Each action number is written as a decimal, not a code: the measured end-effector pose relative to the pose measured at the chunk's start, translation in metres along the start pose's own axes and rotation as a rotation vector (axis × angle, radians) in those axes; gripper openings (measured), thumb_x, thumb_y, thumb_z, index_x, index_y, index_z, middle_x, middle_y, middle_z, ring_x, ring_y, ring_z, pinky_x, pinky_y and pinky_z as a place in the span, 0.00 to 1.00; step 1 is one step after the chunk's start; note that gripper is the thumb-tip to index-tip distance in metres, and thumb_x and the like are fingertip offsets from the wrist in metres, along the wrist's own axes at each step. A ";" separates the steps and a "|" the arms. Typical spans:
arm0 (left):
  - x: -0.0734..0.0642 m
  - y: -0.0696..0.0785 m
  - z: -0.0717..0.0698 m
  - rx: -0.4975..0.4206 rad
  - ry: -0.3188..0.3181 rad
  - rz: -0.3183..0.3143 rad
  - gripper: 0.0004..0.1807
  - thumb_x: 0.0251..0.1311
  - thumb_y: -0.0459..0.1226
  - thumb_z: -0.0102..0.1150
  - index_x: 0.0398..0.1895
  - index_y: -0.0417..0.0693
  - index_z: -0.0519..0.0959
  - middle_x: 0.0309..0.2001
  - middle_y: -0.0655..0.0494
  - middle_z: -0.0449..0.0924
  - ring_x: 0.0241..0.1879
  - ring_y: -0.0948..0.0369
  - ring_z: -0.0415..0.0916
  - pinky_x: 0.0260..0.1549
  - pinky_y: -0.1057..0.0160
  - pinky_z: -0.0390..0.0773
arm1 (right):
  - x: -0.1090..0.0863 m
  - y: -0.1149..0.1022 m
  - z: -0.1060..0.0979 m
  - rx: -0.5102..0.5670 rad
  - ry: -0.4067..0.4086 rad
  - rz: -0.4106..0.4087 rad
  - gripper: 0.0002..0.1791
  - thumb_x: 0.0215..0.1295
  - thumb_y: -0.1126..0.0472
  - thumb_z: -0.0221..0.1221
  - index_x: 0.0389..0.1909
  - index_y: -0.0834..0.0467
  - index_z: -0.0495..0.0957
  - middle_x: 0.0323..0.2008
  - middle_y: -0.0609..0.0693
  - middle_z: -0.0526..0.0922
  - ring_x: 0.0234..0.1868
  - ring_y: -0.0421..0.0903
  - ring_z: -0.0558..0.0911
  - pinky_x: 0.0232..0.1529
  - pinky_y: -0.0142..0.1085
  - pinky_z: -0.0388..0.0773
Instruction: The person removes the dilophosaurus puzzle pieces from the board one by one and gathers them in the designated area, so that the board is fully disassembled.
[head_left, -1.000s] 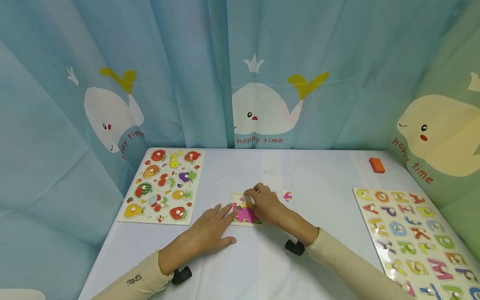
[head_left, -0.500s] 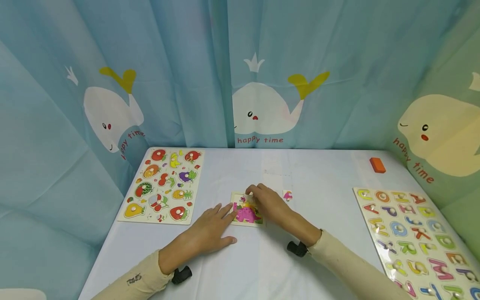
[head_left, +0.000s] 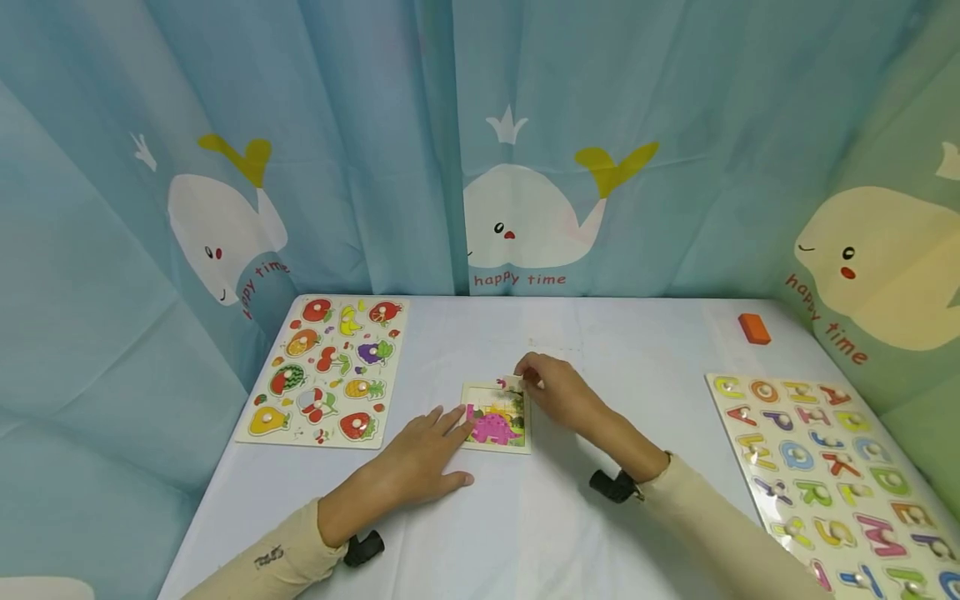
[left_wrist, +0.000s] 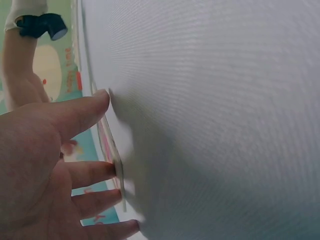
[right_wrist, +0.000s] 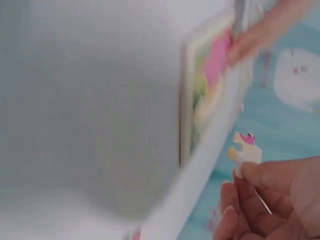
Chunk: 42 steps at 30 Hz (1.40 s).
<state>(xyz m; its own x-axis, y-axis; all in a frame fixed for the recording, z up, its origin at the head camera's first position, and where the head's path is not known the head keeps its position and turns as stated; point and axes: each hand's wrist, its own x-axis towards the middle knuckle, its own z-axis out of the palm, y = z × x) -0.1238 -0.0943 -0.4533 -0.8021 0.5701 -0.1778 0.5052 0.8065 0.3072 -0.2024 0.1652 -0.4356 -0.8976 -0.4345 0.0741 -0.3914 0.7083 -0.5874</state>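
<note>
A small square puzzle board (head_left: pixel 495 449) with a pink dinosaur picture lies mid-table. My left hand (head_left: pixel 423 462) is spread flat, its fingertips on the board's left edge; in the left wrist view the straight fingers (left_wrist: pixel 95 200) meet the frame. Between right thumb and fingers I pinch a puzzle piece (right_wrist: pixel 248 151), pale with a pink and yellow print. The right hand (head_left: pixel 562 393) holds it just over the board's far right corner. In the right wrist view, several fitted pieces show pink, yellow and green inside the board's frame.
To the left lies a fruit knob puzzle (head_left: pixel 327 421). A letter knob puzzle (head_left: pixel 795 429) occupies the right side, with an orange block (head_left: pixel 753 328) at the far right. Blue curtains (head_left: pixel 397 167) printed with whales hang behind the table.
My right hand has lifted a piece out from the board's upper part and moved up and right with it. The left hand has stayed put. The loose piece on the right is now hidden behind the right hand.
</note>
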 end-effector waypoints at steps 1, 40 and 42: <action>0.000 0.000 0.000 -0.002 0.000 -0.001 0.42 0.69 0.55 0.66 0.80 0.45 0.66 0.82 0.44 0.60 0.80 0.38 0.57 0.76 0.40 0.64 | 0.000 0.005 -0.007 -0.001 0.013 -0.005 0.07 0.74 0.72 0.60 0.49 0.63 0.81 0.43 0.55 0.86 0.46 0.51 0.84 0.51 0.50 0.84; 0.001 0.000 0.000 0.027 -0.003 0.007 0.42 0.69 0.55 0.66 0.80 0.45 0.67 0.81 0.44 0.61 0.79 0.38 0.58 0.76 0.40 0.65 | -0.042 0.112 -0.073 -0.120 -0.069 0.217 0.05 0.70 0.69 0.63 0.44 0.66 0.82 0.36 0.56 0.82 0.39 0.51 0.78 0.42 0.46 0.77; 0.001 -0.001 0.000 0.024 -0.004 0.008 0.43 0.69 0.55 0.66 0.80 0.45 0.67 0.81 0.44 0.61 0.79 0.38 0.58 0.76 0.40 0.65 | -0.041 0.111 -0.070 -0.144 -0.053 0.216 0.07 0.69 0.70 0.63 0.45 0.66 0.82 0.38 0.59 0.81 0.41 0.54 0.78 0.44 0.50 0.79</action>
<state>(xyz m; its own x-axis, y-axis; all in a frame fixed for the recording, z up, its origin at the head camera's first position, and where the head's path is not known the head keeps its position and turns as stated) -0.1254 -0.0942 -0.4542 -0.7966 0.5773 -0.1794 0.5192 0.8053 0.2862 -0.2231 0.3007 -0.4473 -0.9531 -0.2903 -0.0854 -0.2197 0.8580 -0.4643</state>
